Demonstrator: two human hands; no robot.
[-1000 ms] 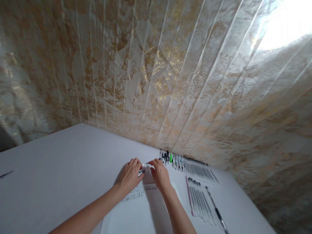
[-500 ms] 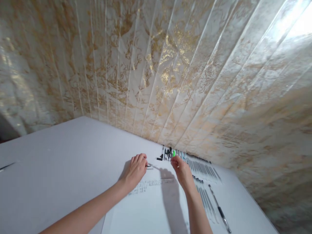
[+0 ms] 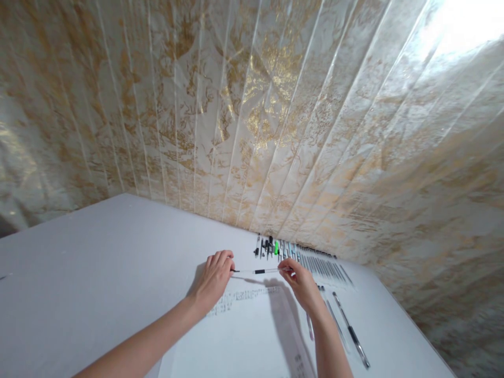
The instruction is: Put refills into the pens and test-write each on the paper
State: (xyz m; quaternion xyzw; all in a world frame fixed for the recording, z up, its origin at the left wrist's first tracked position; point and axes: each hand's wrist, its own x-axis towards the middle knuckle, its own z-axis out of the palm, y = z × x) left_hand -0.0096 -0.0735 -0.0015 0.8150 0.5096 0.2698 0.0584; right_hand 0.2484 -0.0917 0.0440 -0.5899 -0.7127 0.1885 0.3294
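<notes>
Pen body right of left hand, paper before it, table beneath, curtain behind

Left hand, bare; right hand, bare too. Left forearm and right forearm likewise uncovered, slim, smooth-outlined, narrowing towards the wrists. Fingers slender. Nails too small to make out from where I stand; upper arms beyond my view.

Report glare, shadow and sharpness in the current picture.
Head view: glare whites out the patterned backdrop at upper right; head view: a shadow falls across the paper beside the right forearm; head view: the writing is too soft to read.
</notes>
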